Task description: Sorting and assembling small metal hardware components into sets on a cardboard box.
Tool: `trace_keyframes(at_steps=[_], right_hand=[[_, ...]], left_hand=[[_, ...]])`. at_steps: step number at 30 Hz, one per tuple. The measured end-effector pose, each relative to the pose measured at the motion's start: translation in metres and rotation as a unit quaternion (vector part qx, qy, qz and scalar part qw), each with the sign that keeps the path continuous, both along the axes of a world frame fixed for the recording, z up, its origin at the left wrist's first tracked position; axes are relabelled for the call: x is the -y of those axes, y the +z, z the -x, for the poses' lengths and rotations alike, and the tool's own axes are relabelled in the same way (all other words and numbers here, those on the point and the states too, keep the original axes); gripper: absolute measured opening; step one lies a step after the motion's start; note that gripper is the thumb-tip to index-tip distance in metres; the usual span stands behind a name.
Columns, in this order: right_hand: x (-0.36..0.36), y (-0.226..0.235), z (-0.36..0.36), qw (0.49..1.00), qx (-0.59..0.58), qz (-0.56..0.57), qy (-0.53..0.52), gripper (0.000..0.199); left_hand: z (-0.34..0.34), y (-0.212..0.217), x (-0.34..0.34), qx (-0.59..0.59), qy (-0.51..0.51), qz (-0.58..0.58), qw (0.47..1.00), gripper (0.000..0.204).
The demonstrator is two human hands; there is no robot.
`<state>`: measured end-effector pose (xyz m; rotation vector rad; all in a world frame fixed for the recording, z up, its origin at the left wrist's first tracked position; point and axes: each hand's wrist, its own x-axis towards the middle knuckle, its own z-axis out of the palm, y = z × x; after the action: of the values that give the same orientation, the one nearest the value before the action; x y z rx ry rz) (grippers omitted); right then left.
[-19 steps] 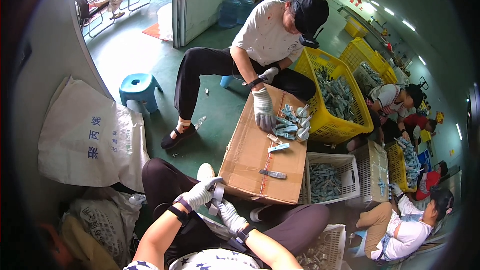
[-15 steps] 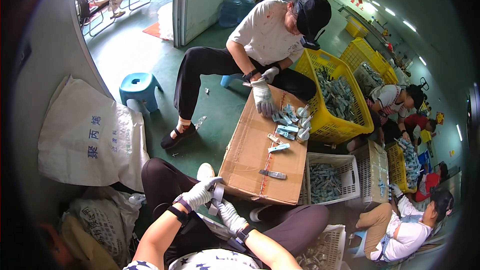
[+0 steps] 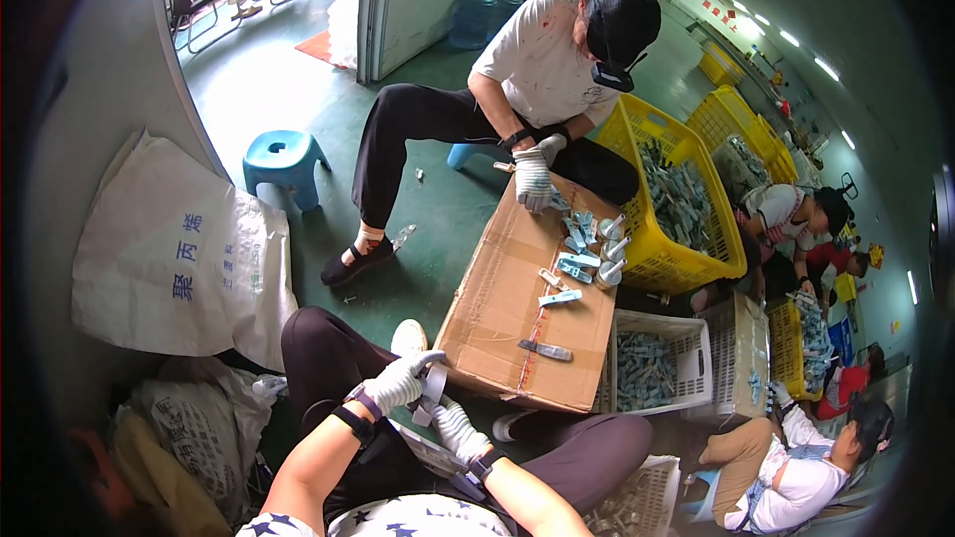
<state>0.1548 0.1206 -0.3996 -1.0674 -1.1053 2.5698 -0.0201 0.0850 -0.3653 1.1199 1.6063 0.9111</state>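
My left hand (image 3: 399,384), in a white knit glove, is closed on the upper end of a pale grey strip (image 3: 434,385). The strip looks flat and curved, perhaps tape; its exact kind is unclear. My right hand (image 3: 460,432), gloved too, is closed at the strip's lower end, with the fingertips partly hidden. Both hands are over my lap, just off the near left corner of a cardboard box (image 3: 487,318). Below them, a light-coloured slatted thing (image 3: 426,449) lies on my lap, mostly covered by my arms.
On the box lie a dark-bladed tool (image 3: 545,349), several light blue clips (image 3: 577,267) and metal cups (image 3: 610,272). Opposite sits a co-worker (image 3: 542,60) with gloved hands. Baskets of clips, yellow (image 3: 696,257) and white (image 3: 703,363), stand right; a blue stool (image 3: 286,167) stands left.
The view has shifted slightly. The co-worker's gloved hand has drawn back a little from the clips and closed. My own hands keep nearly the same pose on the strip.
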Motion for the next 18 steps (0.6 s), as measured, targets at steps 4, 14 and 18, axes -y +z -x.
trace_keyframes(at_steps=[4, 14, 18], right_hand=[[0.000, -0.001, 0.000, 1.000, 0.006, 0.003, -0.005, 0.036], [0.000, 0.002, 0.000, 1.000, 0.002, -0.005, 0.000, 0.036], [0.000, 0.005, -0.001, 1.000, 0.003, -0.016, 0.001, 0.036]], left_hand=[[0.001, -0.006, -0.001, 0.000, -0.001, 0.010, 1.000, 0.075], [0.001, -0.003, 0.000, 0.005, 0.000, 0.006, 1.000, 0.075], [-0.002, 0.001, -0.002, -0.006, 0.001, -0.011, 1.000, 0.070]])
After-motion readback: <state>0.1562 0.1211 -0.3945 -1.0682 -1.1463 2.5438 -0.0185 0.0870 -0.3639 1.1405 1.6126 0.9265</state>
